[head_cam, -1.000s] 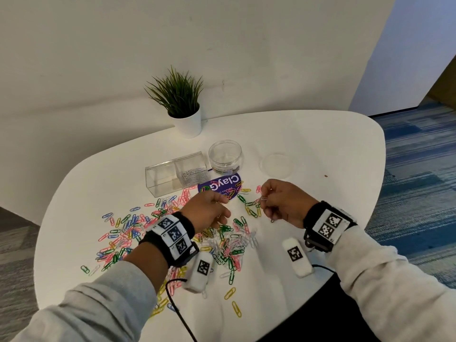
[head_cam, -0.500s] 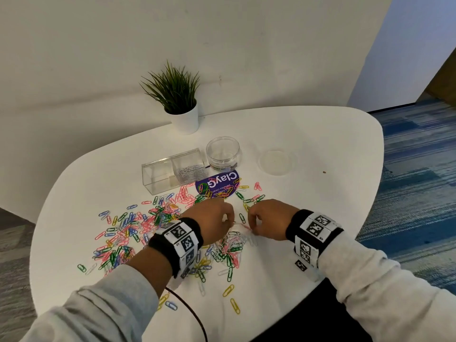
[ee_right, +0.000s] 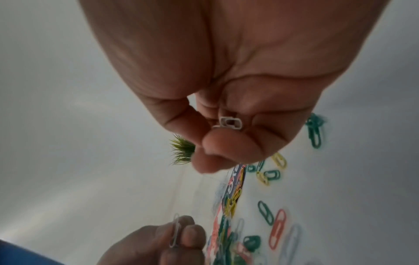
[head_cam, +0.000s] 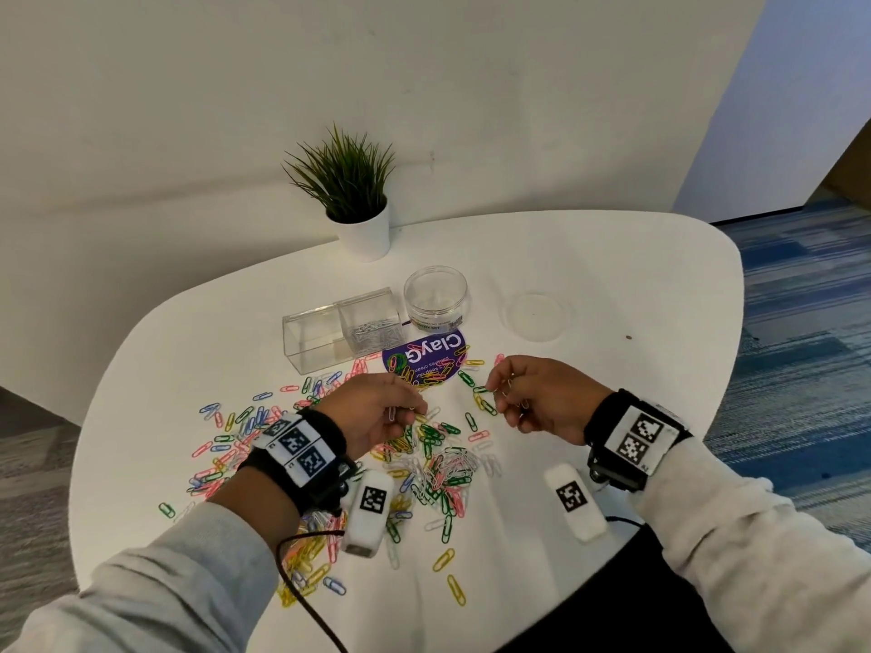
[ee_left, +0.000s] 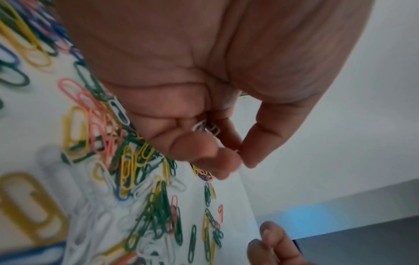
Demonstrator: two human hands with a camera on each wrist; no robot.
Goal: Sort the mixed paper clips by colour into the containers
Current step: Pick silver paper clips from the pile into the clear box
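Note:
Mixed coloured paper clips (head_cam: 438,468) lie scattered over the white table (head_cam: 612,256). My left hand (head_cam: 407,410) hovers above the pile with curled fingers and pinches a white clip (head_cam: 392,413); the left wrist view shows white clips (ee_left: 207,128) tucked in its palm. My right hand (head_cam: 499,393) is raised to its right and grips several white clips (head_cam: 511,391), one of them (ee_right: 230,122) pinched at the fingertips. Behind the pile stand a clear two-part box (head_cam: 311,341), with white clips in its right half (head_cam: 372,332), and a round clear jar (head_cam: 437,299).
A purple round "ClayG" label (head_cam: 426,360) lies under some clips in front of the jar. A clear flat lid (head_cam: 537,315) sits to the right. A potted plant (head_cam: 351,200) stands at the back edge. Two white tagged devices (head_cam: 370,509) and a black cable (head_cam: 301,582) hang near the front edge.
Half a second ago both hands were low and close together on the pile. They have since lifted and moved apart, each holding white clips.

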